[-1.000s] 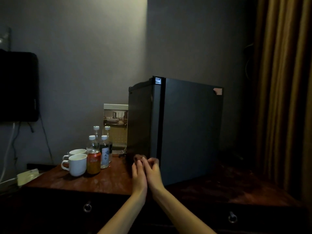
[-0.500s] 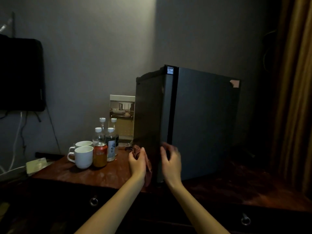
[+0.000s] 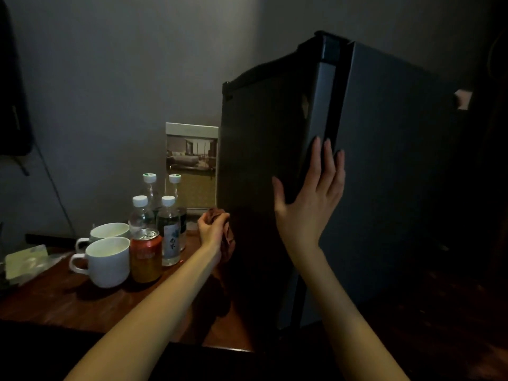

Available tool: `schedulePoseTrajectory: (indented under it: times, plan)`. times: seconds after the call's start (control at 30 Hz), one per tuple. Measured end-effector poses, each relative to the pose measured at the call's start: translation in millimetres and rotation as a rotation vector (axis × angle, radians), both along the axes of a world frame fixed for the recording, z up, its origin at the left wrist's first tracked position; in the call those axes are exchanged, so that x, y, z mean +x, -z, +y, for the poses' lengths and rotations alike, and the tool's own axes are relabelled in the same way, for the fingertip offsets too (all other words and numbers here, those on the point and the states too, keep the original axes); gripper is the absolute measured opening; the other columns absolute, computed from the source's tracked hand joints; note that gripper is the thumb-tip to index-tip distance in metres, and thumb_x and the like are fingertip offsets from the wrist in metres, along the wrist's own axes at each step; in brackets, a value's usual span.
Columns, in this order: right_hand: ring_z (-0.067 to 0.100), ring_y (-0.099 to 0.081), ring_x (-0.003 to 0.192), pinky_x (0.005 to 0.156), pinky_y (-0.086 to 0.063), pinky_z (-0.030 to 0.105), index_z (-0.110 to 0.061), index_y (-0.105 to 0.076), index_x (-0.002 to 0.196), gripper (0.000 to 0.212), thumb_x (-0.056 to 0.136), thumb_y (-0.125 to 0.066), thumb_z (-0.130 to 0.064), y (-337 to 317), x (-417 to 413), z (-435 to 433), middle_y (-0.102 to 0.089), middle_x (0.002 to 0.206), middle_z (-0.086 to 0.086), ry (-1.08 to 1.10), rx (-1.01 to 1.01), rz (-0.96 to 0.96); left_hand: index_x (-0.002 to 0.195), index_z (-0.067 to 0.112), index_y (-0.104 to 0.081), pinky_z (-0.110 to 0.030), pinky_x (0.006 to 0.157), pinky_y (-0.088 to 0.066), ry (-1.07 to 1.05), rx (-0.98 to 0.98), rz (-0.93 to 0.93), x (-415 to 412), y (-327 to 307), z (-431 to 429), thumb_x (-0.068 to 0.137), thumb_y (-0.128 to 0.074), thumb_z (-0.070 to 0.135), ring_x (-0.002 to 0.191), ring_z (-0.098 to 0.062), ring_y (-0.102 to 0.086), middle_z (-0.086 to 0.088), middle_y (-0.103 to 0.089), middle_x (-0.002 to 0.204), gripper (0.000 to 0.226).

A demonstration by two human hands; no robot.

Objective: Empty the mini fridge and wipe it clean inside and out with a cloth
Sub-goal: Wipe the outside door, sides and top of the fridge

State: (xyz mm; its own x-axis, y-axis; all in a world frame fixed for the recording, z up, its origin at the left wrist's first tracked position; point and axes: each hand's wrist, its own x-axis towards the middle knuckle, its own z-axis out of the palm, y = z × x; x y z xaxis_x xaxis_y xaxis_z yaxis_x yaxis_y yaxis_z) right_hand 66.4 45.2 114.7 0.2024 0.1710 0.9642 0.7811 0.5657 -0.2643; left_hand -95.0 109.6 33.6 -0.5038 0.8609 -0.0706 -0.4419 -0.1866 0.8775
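While the left hand (image 3: 213,229) is clamped round a bunched reddish-brown cloth (image 3: 228,244) low against the left wall of the dark grey box-shaped mini fridge (image 3: 384,188), the right hand (image 3: 308,204) lies flat, fingers straight and spread, over the near left corner where the door seam runs. The fridge stands on the right part of a reddish wooden dresser top (image 3: 68,301), and its door looks closed.

The step in hand seems to be wiping the outer left wall. To do it well, the flat right palm should brace the corner so the cabinet does not slide or twist. The cloth would work better spread out than balled up, drawn in overlapping strokes from the top edge downward. The left elbow needs care: just left of it stand 1 orange drinks can (image 3: 145,257), 4 clear white-capped bottles (image 3: 169,229) and 2 white ceramic mugs (image 3: 110,261), any of which could be knocked.

Little writing can be read. 1 bottle label carries dark characters and the can pale lettering, both too blurred. A torn pale sticker (image 3: 463,99) at the door's far right corner shows no legible text, nor does the standing photo card (image 3: 191,160) behind the bottles
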Motion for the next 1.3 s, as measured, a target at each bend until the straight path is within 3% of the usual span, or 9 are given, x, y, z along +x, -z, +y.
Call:
schedulePoseTrajectory:
  times: [0.17, 0.23, 0.33, 0.5, 0.8, 0.9, 0.97, 1.03, 1.3]
  plan:
    - [0.022, -0.012, 0.148, 0.117, -0.021, 0.052, -0.021, -0.018, 0.151, 0.089, 0.082, -0.073, -0.035, 3, -1, 3, -0.024, 0.157, 0.002, -0.02, 0.025, 0.021, 0.129, -0.008, -0.041, -0.017, 0.031, -0.035, 0.025, 0.005, 0.116, -27, -8, 55, 0.095, -0.048, 0.01, 0.029, -0.011, -0.046, -0.012, -0.045, 0.061, 0.039]
    - [0.022, -0.011, 0.149, 0.117, -0.021, 0.052, -0.022, -0.018, 0.151, 0.09, 0.081, -0.073, -0.035, 2, -1, 2, -0.024, 0.158, 0.002, -0.017, 0.021, 0.019, 0.12, -0.001, -0.044, -0.014, 0.029, -0.031, 0.034, 0.022, 0.144, -30, -15, 70, 0.096, -0.046, 0.009, 0.026, -0.008, -0.043, -0.011, -0.042, 0.061, 0.025]
    - [0.021, -0.011, 0.149, 0.117, -0.02, 0.052, -0.022, -0.018, 0.151, 0.088, 0.082, -0.072, -0.035, 2, -1, 2, -0.024, 0.158, 0.002, -0.016, 0.018, 0.022, 0.119, 0.01, -0.047, -0.015, 0.035, -0.038, 0.067, 0.062, 0.1, -35, -25, 85, 0.097, -0.048, 0.013, 0.05, -0.014, -0.053, -0.009, -0.05, 0.071, 0.023]
    - [0.021, -0.012, 0.149, 0.118, -0.019, 0.05, -0.021, -0.018, 0.151, 0.087, 0.083, -0.071, -0.035, 1, -1, 3, -0.025, 0.158, 0.003, -0.003, 0.028, 0.024, 0.138, 0.004, -0.046, -0.034, 0.086, -0.044, 0.146, 0.056, 0.15, -40, -26, 114, 0.099, -0.048, 0.023, 0.119, -0.035, -0.053, -0.021, -0.055, 0.13, 0.044]
    - [0.021, -0.007, 0.149, 0.119, -0.016, 0.05, -0.019, -0.013, 0.152, 0.087, 0.086, -0.067, -0.038, 5, -5, 3, -0.019, 0.16, 0.004, 0.017, 0.009, 0.016, 0.135, 0.0, -0.049, -0.041, 0.103, -0.04, 0.229, 0.089, 0.159, -55, -24, 138, 0.101, -0.038, 0.033, 0.121, -0.036, -0.052, -0.023, -0.054, 0.131, 0.048]
    - [0.021, -0.007, 0.149, 0.119, -0.017, 0.05, -0.019, -0.013, 0.152, 0.086, 0.087, -0.066, -0.037, 5, -6, 2, -0.019, 0.16, 0.004, 0.033, 0.009, 0.007, 0.09, 0.001, -0.061, -0.029, 0.07, -0.043, 0.25, 0.06, 0.203, -60, -35, 132, 0.104, -0.028, 0.028, 0.071, -0.017, -0.062, -0.013, -0.066, 0.078, 0.045]
    - [0.02, -0.008, 0.149, 0.119, -0.017, 0.049, -0.019, -0.014, 0.152, 0.085, 0.087, -0.065, -0.037, 5, -6, 2, -0.02, 0.16, 0.004, 0.027, 0.022, 0.015, 0.052, 0.009, -0.051, -0.02, 0.044, -0.032, 0.275, 0.07, 0.233, -64, -44, 139, 0.104, -0.023, 0.023, 0.031, -0.006, -0.045, 0.001, -0.049, 0.036, 0.061]
    - [0.019, -0.008, 0.149, 0.119, -0.017, 0.049, -0.02, -0.015, 0.152, 0.085, 0.086, -0.066, -0.036, 6, -6, 3, -0.021, 0.159, 0.003, 0.021, 0.027, 0.021, 0.026, 0.012, -0.042, -0.019, 0.029, -0.024, 0.272, 0.086, 0.285, -66, -50, 140, 0.103, -0.019, 0.02, 0.019, -0.009, -0.033, -0.001, -0.036, 0.024, 0.081]
    - [0.018, -0.008, 0.149, 0.118, -0.019, 0.052, -0.021, -0.016, 0.152, 0.084, 0.086, -0.065, -0.037, 6, -5, 4, -0.022, 0.159, 0.001, -0.022, 0.039, 0.031, 0.063, 0.012, -0.036, -0.02, 0.036, -0.031, 0.196, 0.123, 0.284, -72, -56, 158, 0.103, -0.02, 0.02, 0.03, -0.008, -0.042, -0.001, -0.043, 0.034, 0.044]
